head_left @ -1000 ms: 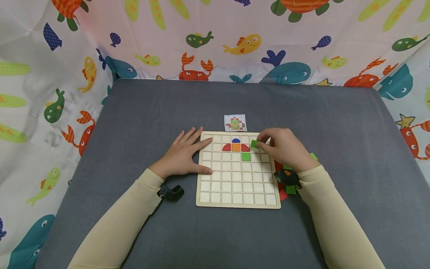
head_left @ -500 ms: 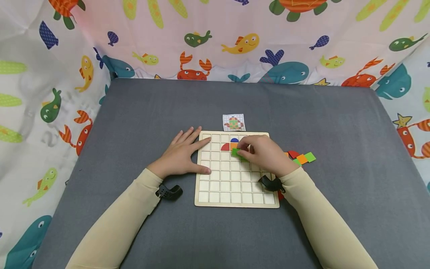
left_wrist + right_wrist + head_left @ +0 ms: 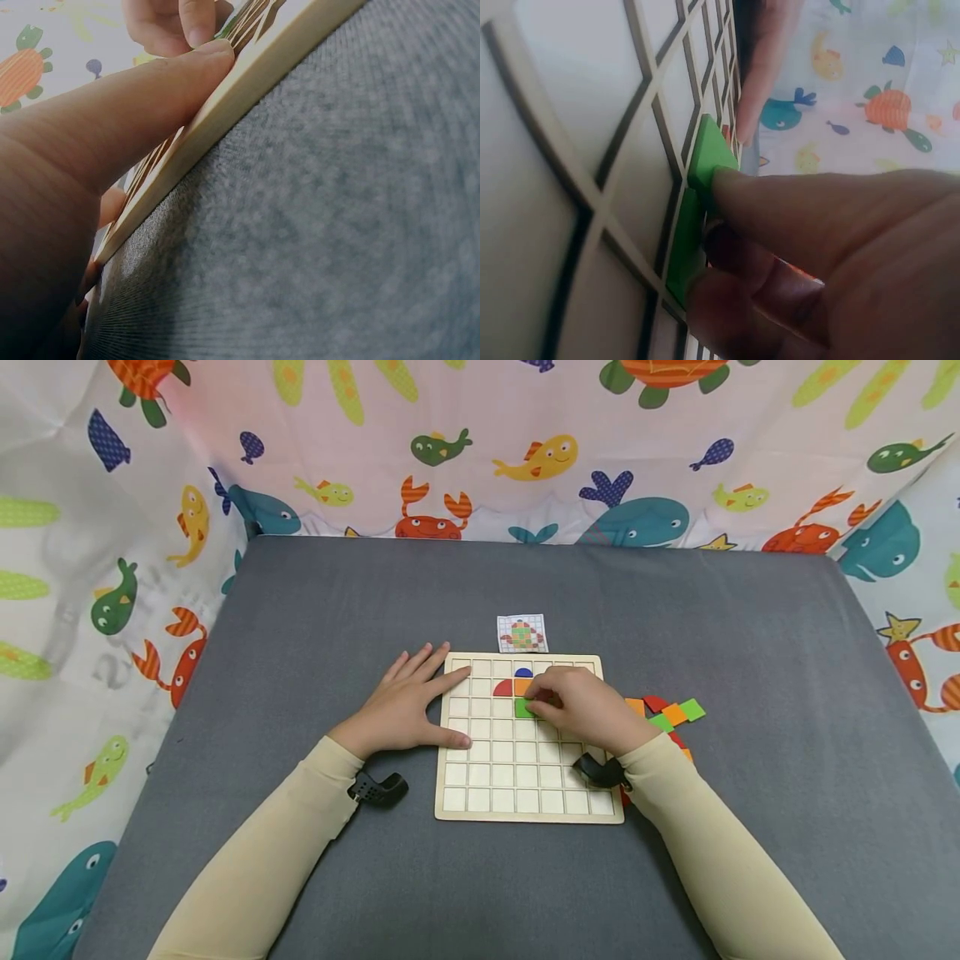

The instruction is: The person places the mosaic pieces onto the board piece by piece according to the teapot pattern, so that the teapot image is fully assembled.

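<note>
A wooden grid board [image 3: 491,817] lies on the grey table. My left hand [image 3: 397,710] rests with spread fingers over its left edge; in the left wrist view the thumb [image 3: 176,86] touches the rim. My right hand [image 3: 581,706] pinches a green square tile [image 3: 523,708] at the cell below an orange square tile [image 3: 522,687]. In the right wrist view, that green tile [image 3: 710,154] looks slightly tilted, under my thumb [image 3: 757,199]. Beside it another green tile [image 3: 684,251] sits in its cell, hidden by my hand in the head view.
A red quarter-round tile [image 3: 503,688] and a blue half-round tile [image 3: 523,673] sit in the board's upper cells. A small pattern card [image 3: 522,633] lies behind the board. Several loose red, orange and green tiles [image 3: 674,715] are right of it, partly behind my right arm.
My right hand has moved left across the board with the green tile and lowered it to the cell below the orange tile. My left hand has kept its place on the board.
</note>
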Motion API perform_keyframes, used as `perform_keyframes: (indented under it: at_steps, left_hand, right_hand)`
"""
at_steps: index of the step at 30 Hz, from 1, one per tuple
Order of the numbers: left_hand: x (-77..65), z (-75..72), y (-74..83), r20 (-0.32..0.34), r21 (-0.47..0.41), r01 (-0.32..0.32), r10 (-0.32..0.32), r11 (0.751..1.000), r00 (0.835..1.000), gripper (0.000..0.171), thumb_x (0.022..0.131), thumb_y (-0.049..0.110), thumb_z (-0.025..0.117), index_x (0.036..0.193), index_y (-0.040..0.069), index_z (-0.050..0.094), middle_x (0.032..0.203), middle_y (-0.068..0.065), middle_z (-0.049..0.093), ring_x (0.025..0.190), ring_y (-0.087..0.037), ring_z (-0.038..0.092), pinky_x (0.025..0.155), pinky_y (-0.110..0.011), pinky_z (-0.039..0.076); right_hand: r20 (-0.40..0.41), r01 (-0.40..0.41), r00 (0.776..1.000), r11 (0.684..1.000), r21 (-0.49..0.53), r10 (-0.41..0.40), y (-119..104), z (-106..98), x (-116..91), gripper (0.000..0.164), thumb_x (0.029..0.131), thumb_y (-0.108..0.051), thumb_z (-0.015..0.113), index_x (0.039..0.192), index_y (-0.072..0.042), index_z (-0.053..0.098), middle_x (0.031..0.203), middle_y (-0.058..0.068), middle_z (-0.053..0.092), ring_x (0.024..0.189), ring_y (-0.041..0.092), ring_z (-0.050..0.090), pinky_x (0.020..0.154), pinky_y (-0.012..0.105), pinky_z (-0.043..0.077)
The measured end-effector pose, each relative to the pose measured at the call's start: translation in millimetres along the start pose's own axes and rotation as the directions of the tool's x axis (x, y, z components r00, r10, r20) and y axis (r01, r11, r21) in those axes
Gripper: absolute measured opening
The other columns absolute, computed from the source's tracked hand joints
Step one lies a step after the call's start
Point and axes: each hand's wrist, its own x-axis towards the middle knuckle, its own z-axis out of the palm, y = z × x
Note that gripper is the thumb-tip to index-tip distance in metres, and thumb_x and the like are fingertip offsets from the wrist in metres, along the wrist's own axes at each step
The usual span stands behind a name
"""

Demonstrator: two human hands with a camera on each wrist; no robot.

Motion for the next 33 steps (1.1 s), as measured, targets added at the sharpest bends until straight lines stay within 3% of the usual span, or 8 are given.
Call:
perform_keyframes:
  at_steps: [7,13,23,33]
  left_hand:
    - [-1.1,-0.4,-0.9,-0.002,0.001,-0.001,0.001,1.0,1.0,0.113,0.075,0.088,0.069,0.167,0.039,0.026,0.178,0.001,0.001,0.164,-0.022,-0.006,0.13,-0.049,-0.008]
    - [-3.2,-0.2,-1.6,-0.006,0.002,0.001,-0.001,1.0,1.0,0.113,0.075,0.089,0.068,0.167,0.039,0.026,0.178,0.002,0.001,0.164,-0.021,-0.006,0.13,-0.048,-0.009]
    - [-1.9,-3.4,-3.9,-0.018,0.021,-0.024,0.025,0.999,1.0,0.113,0.077,0.086,0.07,0.168,0.037,0.025,0.178,0.0,0.0,0.164,-0.024,-0.006,0.13,-0.05,-0.009]
    - [-0.1,1.4,-2.4,-0.009,0.004,-0.039,0.039,0.999,0.999,0.112,0.077,0.086,0.069,0.168,0.037,0.026,0.178,-0.002,0.001,0.164,-0.025,-0.005,0.13,-0.05,-0.009]
  right_hand:
    - [-0.038,0.062,0.997,0.998,-0.022,-0.063,-1,2,0,0.006,0.093,-0.01,0.081,0.097,-0.012,0.085,0.09,-0.003,0.075,0.082,0.013,0.065,0.076,0.034,0.056]
    - [-0.038,0.066,0.997,0.997,-0.043,-0.068,-2,-3,-1,0.005,0.093,-0.01,0.081,0.095,-0.013,0.084,0.088,-0.004,0.073,0.079,0.012,0.063,0.074,0.033,0.054]
    - [0.004,-0.043,0.999,0.999,-0.016,0.043,4,-21,-4,0.01,0.099,-0.02,0.076,0.104,-0.015,0.083,0.093,-0.004,0.074,0.08,0.013,0.062,0.074,0.034,0.053]
    - [0.026,-0.194,0.981,0.98,-0.036,0.195,23,-55,-28,0.022,0.101,-0.021,0.072,0.117,-0.007,0.079,0.099,0.006,0.074,0.078,0.019,0.061,0.068,0.035,0.053]
